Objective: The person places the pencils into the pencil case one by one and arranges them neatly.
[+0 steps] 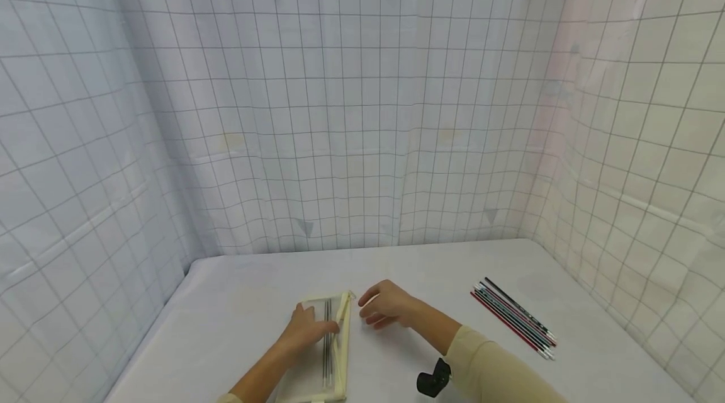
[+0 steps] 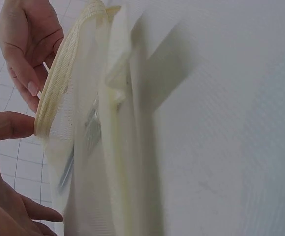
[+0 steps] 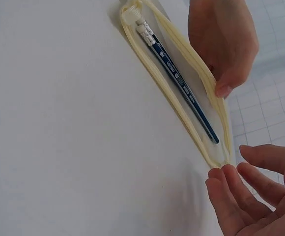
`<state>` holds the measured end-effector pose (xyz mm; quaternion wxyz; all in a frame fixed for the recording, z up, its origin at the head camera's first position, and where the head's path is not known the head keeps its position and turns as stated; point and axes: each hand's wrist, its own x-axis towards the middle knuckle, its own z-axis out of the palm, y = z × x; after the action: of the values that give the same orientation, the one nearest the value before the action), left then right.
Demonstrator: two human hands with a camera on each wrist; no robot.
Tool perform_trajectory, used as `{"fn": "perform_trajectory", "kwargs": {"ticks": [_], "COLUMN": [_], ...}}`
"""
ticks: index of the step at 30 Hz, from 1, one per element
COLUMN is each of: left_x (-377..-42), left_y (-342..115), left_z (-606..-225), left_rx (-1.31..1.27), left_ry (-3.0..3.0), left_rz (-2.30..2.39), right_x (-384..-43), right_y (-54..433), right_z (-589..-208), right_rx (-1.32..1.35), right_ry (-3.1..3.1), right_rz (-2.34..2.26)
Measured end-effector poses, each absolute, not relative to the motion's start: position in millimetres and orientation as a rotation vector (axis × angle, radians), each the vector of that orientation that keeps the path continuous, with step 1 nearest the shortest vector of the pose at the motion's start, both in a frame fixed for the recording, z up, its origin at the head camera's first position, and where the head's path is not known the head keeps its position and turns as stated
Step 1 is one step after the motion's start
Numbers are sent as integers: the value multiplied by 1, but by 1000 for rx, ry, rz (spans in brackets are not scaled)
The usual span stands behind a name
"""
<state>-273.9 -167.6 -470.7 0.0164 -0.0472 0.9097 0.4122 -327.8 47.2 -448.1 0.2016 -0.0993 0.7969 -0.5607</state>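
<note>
A pale yellow mesh zip pouch [image 1: 343, 359] lies on the table, its zipped mouth spread apart. Dark blue pencils [image 3: 182, 88] with white erasers show inside it. My left hand [image 1: 306, 329] lies over the pouch, and its thumb [image 2: 14, 124] and fingers hold the upper zip edge, lifting it from the lower one. Just beyond the pouch's far right corner, my right hand [image 1: 387, 305] has loosely bent fingers and holds nothing. In the right wrist view its fingertips [image 3: 216, 174] are close to the end of the mouth; whether they touch it I cannot tell.
Several pencils [image 1: 512, 318], dark and red, lie side by side in a slanted bundle on the right of the white table [image 1: 243, 302]. Grid-patterned white sheets [image 1: 362, 107] hang around the back and sides. A black device [image 1: 434, 379] sits at the right wrist.
</note>
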Motion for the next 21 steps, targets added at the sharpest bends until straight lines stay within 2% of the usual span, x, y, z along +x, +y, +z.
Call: {"fn": "perform_trajectory", "kwargs": {"ticks": [21], "left_x": [-274], "left_y": [-174], "left_z": [-469], "left_rx": [-80], "left_ry": [2820], "left_rz": [1215], "right_x": [-341], "right_y": [109], "right_z": [-453], "right_rx": [-316], "right_ry": [2327], "right_rz": [-1463]}}
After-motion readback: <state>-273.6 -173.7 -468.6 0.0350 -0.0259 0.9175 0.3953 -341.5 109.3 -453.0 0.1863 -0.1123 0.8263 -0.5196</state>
